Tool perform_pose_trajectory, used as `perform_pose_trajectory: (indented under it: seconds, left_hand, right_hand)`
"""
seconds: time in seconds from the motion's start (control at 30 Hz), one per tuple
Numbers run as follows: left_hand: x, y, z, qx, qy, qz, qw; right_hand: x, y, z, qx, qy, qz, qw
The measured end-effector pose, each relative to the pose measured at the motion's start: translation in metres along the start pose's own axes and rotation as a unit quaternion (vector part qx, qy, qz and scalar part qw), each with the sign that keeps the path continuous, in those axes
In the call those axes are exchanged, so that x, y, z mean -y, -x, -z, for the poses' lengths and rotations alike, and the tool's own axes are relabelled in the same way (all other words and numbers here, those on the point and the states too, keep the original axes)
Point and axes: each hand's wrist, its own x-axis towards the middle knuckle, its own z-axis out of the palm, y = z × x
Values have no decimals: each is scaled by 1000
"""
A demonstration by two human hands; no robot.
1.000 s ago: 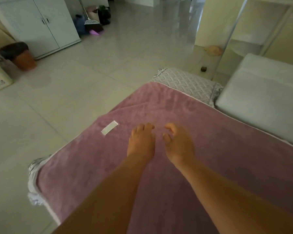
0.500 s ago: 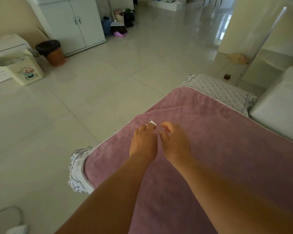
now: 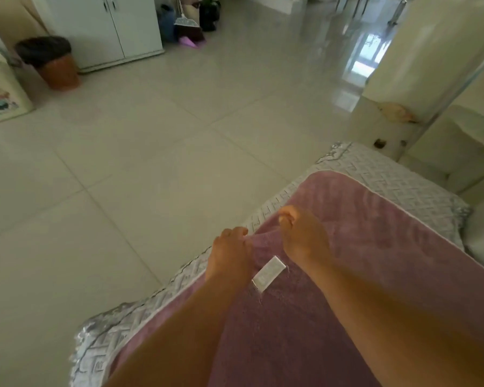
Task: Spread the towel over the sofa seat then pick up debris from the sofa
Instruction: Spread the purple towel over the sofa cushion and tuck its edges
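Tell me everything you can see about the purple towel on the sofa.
The mauve-purple terry towel lies spread nearly flat over the grey quilted sofa cover, whose patterned border shows past the towel's front and far edges. It looks soft and napped, with a pale piped hem. A white rectangular sewn-in label lies face up near the front edge, between the hands. The left hand pinches the front edge, which is slightly bunched there; the right hand rests on the towel near that edge.
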Motion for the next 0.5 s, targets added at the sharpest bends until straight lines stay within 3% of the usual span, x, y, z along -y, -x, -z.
perform_pose_trajectory:
  seconds: [0.17, 0.3, 0.5]
  left_hand:
    - [-10, -39, -26, 41, -30, -44, 998]
    - [-14, -72, -47, 57, -60, -8, 997]
    - [-12, -98, -50, 54, -53, 28, 997]
  right_hand:
    - [-20, -59, -15, 80, 164, 63, 981]
    - [-32, -100, -21, 128, 288, 146, 938]
    - [-50, -141, -22, 202, 341, 214, 893]
